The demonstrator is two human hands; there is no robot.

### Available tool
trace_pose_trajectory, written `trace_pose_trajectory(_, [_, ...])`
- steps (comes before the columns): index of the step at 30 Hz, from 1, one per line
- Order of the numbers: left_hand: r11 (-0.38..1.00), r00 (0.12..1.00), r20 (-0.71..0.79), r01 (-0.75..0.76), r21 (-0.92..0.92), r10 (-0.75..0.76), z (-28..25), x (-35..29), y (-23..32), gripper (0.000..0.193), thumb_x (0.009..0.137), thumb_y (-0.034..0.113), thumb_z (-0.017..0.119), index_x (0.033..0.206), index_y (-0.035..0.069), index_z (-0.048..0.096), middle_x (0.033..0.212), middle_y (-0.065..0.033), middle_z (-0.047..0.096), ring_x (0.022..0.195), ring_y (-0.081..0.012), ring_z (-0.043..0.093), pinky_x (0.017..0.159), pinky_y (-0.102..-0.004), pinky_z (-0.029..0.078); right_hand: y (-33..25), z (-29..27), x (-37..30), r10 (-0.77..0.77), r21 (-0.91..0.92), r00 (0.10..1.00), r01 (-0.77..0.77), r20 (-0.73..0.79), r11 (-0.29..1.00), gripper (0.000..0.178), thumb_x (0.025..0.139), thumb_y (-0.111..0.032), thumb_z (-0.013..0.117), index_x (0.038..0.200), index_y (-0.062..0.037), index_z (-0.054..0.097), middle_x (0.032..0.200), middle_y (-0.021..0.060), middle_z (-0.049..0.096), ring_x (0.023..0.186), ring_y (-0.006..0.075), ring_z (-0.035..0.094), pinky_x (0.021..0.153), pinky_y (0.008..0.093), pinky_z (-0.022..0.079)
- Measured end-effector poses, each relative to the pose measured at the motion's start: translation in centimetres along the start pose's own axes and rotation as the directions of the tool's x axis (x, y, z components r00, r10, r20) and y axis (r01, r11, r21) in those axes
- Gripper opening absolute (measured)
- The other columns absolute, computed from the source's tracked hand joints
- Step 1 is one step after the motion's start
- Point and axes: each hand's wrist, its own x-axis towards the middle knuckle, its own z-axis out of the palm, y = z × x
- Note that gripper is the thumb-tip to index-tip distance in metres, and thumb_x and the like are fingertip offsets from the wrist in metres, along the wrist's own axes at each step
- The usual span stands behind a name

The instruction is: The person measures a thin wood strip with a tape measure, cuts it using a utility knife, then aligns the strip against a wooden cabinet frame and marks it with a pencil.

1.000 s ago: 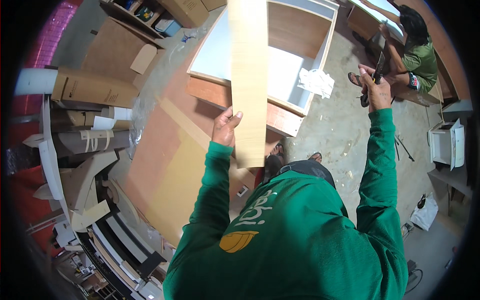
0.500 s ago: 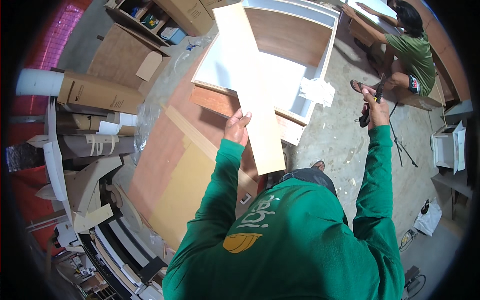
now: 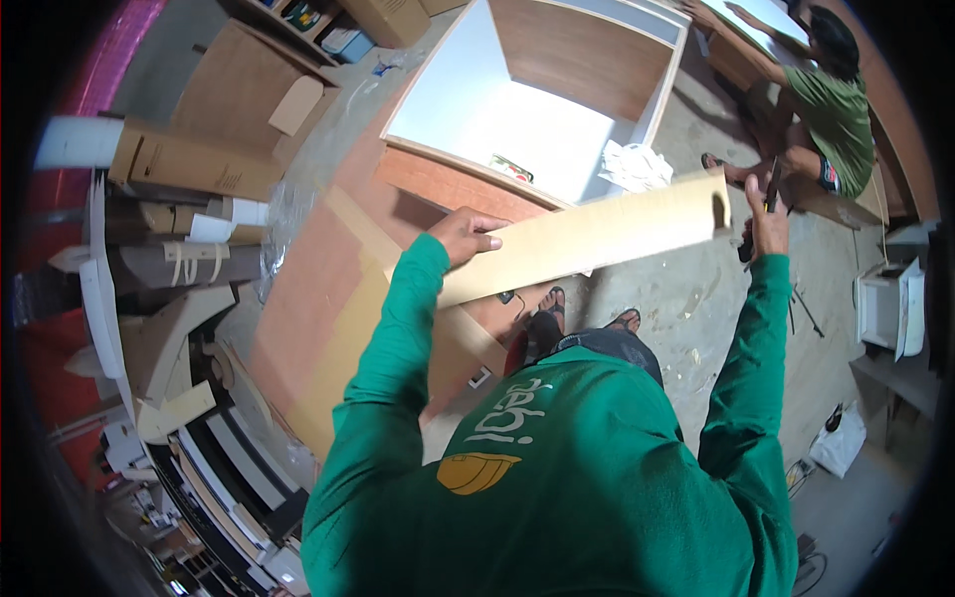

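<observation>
A long, pale wooden board (image 3: 597, 237) stretches out in front of me, its left end gripped by my left hand (image 3: 468, 237). The thumb lies on top of the board. At the board's right end is a dark rounded patch; whether it is a notch or a shadow I cannot tell. Just beyond that end my right hand (image 3: 768, 224) is closed around a dark pointed hand tool (image 3: 776, 171) with some yellow on it; its exact kind is unclear. Behind the board stands an open wooden cabinet box (image 3: 537, 85) with white inner faces, a crumpled white cloth or paper (image 3: 635, 167) at its edge.
Under the box and to its left lies a reddish-brown plywood sheet (image 3: 318, 289). At the right a person in a green shirt (image 3: 831, 109) crouches, working on a white-topped piece. Cardboard boxes (image 3: 199, 164) and panels stack up on the left; a white bag (image 3: 838, 438) sits low right.
The board has swung from nearly upright to nearly crosswise, its far end now near my right hand. My right hand has shifted slightly right. A small printed item now shows inside the box.
</observation>
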Motion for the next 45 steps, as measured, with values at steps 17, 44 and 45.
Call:
trace_pose_trajectory(17, [0.645, 0.976, 0.102, 0.046, 0.763, -0.19, -7.0, 5.8, -2.1, 0.039, 0.083, 0.012, 0.077, 0.121, 0.013, 0.074, 0.121, -0.0102, 0.072, 0.117, -0.0274, 0.066, 0.108, -0.0498, 0.045, 21.7, 6.9, -13.0, 0.499, -0.147, 0.777, -0.483, 0.384, 0.863, 0.02, 0.083, -0.021, 0.083, 0.091, -0.0057, 0.072, 0.063, 0.0008, 0.059, 0.05, 0.013, 0.054, 0.046, 0.0307, 0.042])
trace_pose_trajectory(44, [0.742, 0.303, -0.691, 0.425, -0.518, -0.656, -5.5, 15.8, -14.2, 0.057, 0.091, 0.025, 0.069, 0.136, -0.005, 0.051, 0.146, -0.0305, 0.048, 0.141, -0.0364, 0.045, 0.115, -0.0463, 0.04, 20.5, 24.4, -8.9, 0.584, 0.23, 0.809, -0.582, 0.069, 0.78, 0.014, 0.084, -0.003, 0.075, 0.093, -0.005, 0.064, 0.07, 0.004, 0.059, 0.052, 0.0145, 0.054, 0.046, 0.029, 0.047])
trace_pose_trajectory(45, [0.712, 0.273, -0.662, 0.352, -0.607, -0.698, -5.1, 16.0, -14.7, 0.059, 0.091, 0.025, 0.069, 0.138, -0.006, 0.049, 0.147, -0.0314, 0.047, 0.142, -0.0363, 0.043, 0.116, -0.0464, 0.04, 20.5, 24.5, -8.9, 0.582, 0.203, 0.812, -0.579, 0.049, 0.79, 0.013, 0.085, -0.003, 0.075, 0.093, -0.0047, 0.065, 0.07, 0.0037, 0.059, 0.053, 0.014, 0.054, 0.046, 0.0287, 0.046])
